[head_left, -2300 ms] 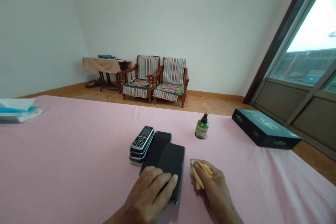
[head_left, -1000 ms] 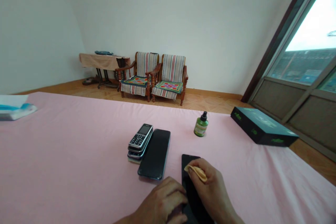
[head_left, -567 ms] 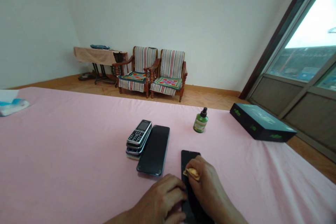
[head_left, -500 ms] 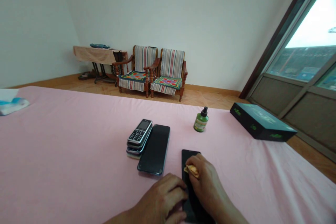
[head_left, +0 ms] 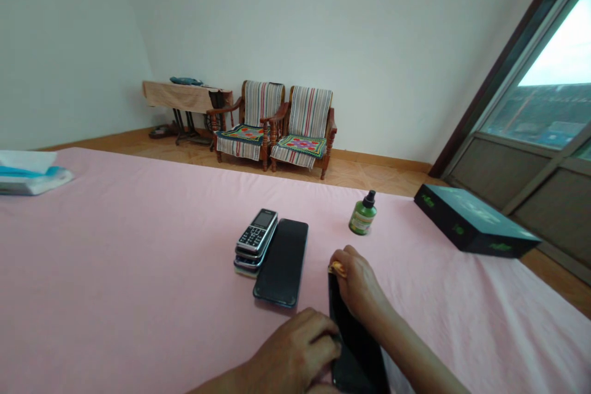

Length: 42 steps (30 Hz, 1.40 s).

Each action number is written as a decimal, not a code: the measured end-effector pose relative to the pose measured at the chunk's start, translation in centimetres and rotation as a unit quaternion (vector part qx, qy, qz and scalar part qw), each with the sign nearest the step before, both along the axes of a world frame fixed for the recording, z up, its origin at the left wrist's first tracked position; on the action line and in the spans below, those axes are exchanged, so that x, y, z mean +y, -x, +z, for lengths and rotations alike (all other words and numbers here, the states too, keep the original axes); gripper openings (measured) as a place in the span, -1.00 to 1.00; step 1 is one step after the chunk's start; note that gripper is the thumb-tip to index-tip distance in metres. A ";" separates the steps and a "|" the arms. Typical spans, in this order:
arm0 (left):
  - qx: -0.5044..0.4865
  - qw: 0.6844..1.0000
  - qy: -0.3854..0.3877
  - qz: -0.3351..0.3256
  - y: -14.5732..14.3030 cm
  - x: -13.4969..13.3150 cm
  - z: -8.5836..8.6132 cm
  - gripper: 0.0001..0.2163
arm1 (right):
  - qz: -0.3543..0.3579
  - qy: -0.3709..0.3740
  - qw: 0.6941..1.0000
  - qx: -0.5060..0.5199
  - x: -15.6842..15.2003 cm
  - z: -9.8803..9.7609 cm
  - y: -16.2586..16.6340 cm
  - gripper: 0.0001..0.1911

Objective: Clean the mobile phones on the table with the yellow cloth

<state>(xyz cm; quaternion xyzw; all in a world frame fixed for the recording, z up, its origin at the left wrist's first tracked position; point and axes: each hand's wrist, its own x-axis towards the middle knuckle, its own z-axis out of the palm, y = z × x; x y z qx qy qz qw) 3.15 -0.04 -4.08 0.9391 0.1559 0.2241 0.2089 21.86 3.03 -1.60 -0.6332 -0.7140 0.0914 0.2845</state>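
My right hand [head_left: 360,283] is closed around a crumpled yellow cloth [head_left: 338,269], pressed to the far end of a flat black smartphone [head_left: 355,345]. My left hand [head_left: 302,345] grips the near left side of that smartphone with bent fingers; its thumb is mostly hidden. The phone lies on the pink sheet, partly covered by my right hand and forearm. Left of it rests a second black smartphone [head_left: 282,261], face up. Against that one leans a stack of several phones, topped by a silver keypad phone [head_left: 256,231].
A green spray bottle [head_left: 362,214] stands beyond my right hand. Farther right lies a black box [head_left: 475,221] with green lettering. A tissue pack [head_left: 34,180] sits at the far left of the pink sheet [head_left: 152,258]. Two wooden chairs [head_left: 302,126] stand by the wall.
My right hand has slid the cloth away from me to the phone's far end. My left hand stays at the phone's side. The whole view has shifted slightly.
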 end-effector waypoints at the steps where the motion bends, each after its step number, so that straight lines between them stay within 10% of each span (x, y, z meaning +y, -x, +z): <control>1: 0.000 1.000 -0.002 0.002 0.0 0.0 0.0 -0.69 | 0.003 -0.001 1.000 0.001 0.0 0.0 0.0 -0.71; 17: 0.018 0.999 0.038 0.023 0.1 -0.2 0.4 -0.65 | 0.092 0.080 0.992 0.043 -6.5 1.0 0.9 -0.66; 28: 0.007 1.000 -0.016 0.016 -0.2 -0.1 -0.4 -0.68 | 0.002 -0.020 1.000 -0.004 -0.9 -0.1 0.9 -0.68; 42: 0.009 0.998 -0.050 0.019 -0.4 -0.1 -0.4 -0.69 | -0.029 -0.051 0.998 -0.015 -0.9 -0.9 -2.8 -0.72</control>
